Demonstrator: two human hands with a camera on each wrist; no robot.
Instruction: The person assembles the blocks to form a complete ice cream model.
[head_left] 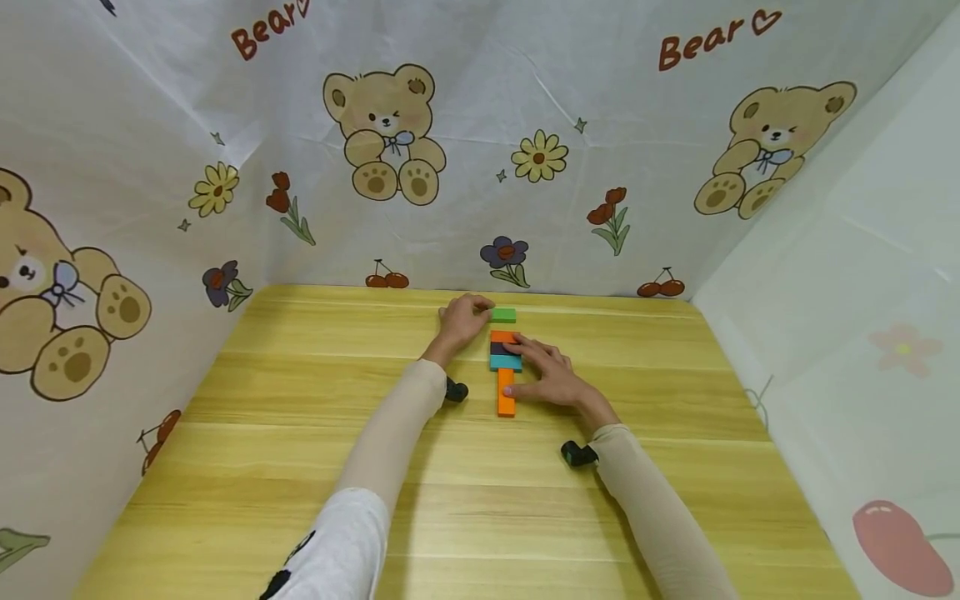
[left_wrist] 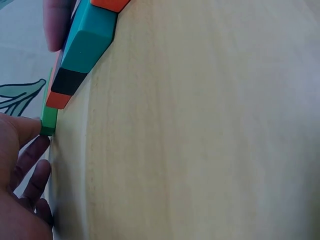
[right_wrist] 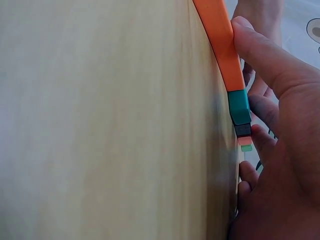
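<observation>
A green block (head_left: 503,316) lies crosswise near the table's far edge, and my left hand (head_left: 465,321) pinches its left end between thumb and finger. Nearer to me, an orange block (head_left: 504,337), a dark block (head_left: 497,348) and a teal block (head_left: 506,362) lie crosswise in a row, side by side. A lengthwise orange block (head_left: 506,404) meets the teal one at its near end. From the right, my right hand (head_left: 555,379) reaches over them with fingers spread: its thumb touches the lengthwise block, and its fingertips rest by the dark and far orange blocks.
The blocks lie on a light wooden table (head_left: 480,517). Behind it hangs a white cloth (head_left: 465,225) printed with bears and flowers; more pale cloth (head_left: 840,275) borders the right side. Black wrist devices (head_left: 577,454) sit by both forearms.
</observation>
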